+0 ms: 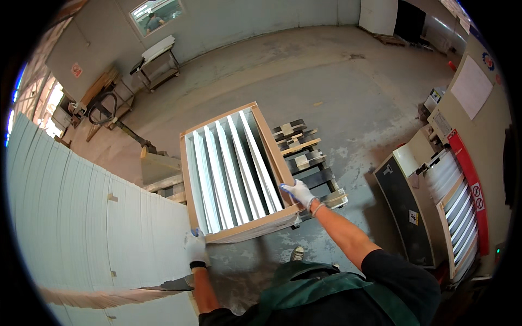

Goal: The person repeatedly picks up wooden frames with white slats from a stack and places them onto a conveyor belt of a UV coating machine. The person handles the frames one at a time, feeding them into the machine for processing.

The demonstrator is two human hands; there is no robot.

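A large rectangular box frame [220, 237] with brown edges holds several slanted white panels [234, 163] with dark gaps between them, much like a pleated air filter. It sits in front of me over a pallet [310, 160]. My left hand [196, 247], in a white glove with blue fingertips, grips the near left corner of the frame. My right hand [298, 193], gloved the same way, grips the right side near the front corner, its fingers partly over the rim. The undersides of both grips are hidden.
A tall stack of pale sheets [109, 217] stands close on the left. A pallet jack handle [122, 127] rises beyond the frame. At right is a machine [405, 212] with another slatted frame [462, 225]. A cart [157, 65] stands by the far wall.
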